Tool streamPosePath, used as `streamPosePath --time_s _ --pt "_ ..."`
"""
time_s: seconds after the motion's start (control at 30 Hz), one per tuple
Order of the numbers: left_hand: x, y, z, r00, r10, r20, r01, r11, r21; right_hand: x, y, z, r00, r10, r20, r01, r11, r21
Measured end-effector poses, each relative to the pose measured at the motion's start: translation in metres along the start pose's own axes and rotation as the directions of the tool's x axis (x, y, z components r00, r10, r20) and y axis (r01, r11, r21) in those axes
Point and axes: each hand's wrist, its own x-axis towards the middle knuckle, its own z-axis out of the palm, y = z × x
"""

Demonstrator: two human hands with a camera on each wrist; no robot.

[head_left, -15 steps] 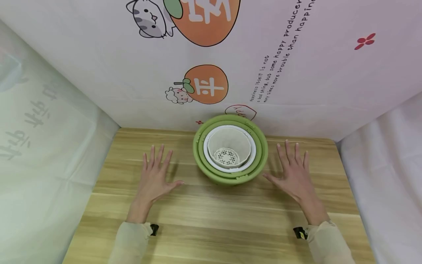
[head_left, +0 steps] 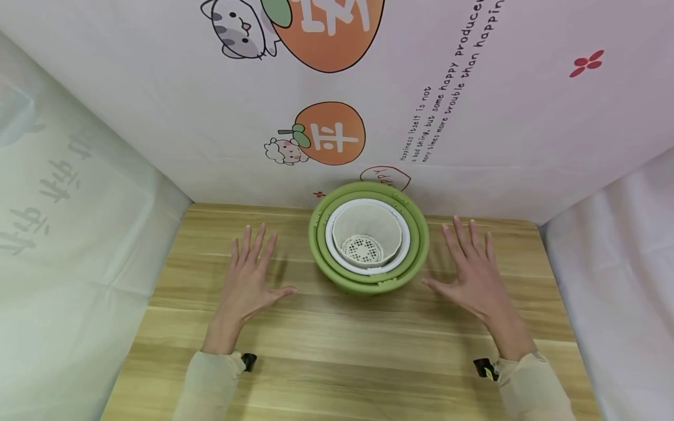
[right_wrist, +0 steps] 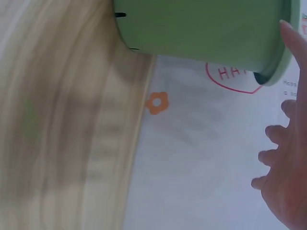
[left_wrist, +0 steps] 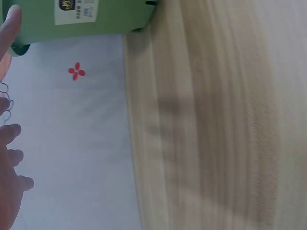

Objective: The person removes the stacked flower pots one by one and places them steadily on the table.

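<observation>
Head view: green bowl (head_left: pixel 368 240) stands at the back middle of the desk (head_left: pixel 337 345), near the printed backdrop (head_left: pixel 474 117). A white strainer basket (head_left: pixel 367 237) is nested inside it, perforated bottom showing. Left hand (head_left: pixel 247 283) lies flat and spread on the desk to the left of the bowl, holding nothing, thumb pointing toward the bowl but apart from it. Right hand (head_left: pixel 471 275) is likewise spread wide to the right of the bowl, holding nothing, also apart from it.

Left wrist view: green bowl's outer wall (left_wrist: pixel 81 19) with a printed label (left_wrist: pixel 76 9) at the top; a fingertip (left_wrist: pixel 10 24) shows just beside it. Whether it touches cannot be told. View is blurred.

Right wrist view: bowl wall (right_wrist: pixel 201 28) fills the top, fingers (right_wrist: pixel 283 167) straight and loose at the right edge, backdrop behind.

Risks, as judged: the basket sits loose in the bowl, so gripping only the green rim and tilting could let the basket slide or drop out. The bowl stands close to the backdrop; a push from the front could drive it into the cloth and snag it. Uneven pressure from the two sides could skid the bowl across the smooth desk.
</observation>
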Motion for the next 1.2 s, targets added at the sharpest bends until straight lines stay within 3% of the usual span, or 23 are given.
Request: streamPosePath --time_s 0.2,0.57,0.9,1.2 --pt "0.011 0.005 -0.005 0.996 0.076 -0.047 -0.079 0.995 -0.058 0.006 -0.003 -0.009 0.996 -0.091 -0.025 0.091 0.996 0.010" --pt "0.024 0.011 -0.006 0.990 0.115 -0.083 -0.123 0.987 -0.100 0.013 -0.015 -0.016 0.992 -0.124 -0.022 0.125 0.992 0.024" --pt "0.035 0.024 -0.003 0.985 0.134 -0.108 -0.151 0.973 -0.174 0.025 -0.032 -0.018 0.985 -0.168 -0.046 0.170 0.984 0.043" --pt "0.038 0.031 -0.005 0.990 0.117 -0.074 -0.131 0.966 -0.221 0.032 -0.042 -0.019 0.975 -0.216 -0.053 0.218 0.975 0.035"
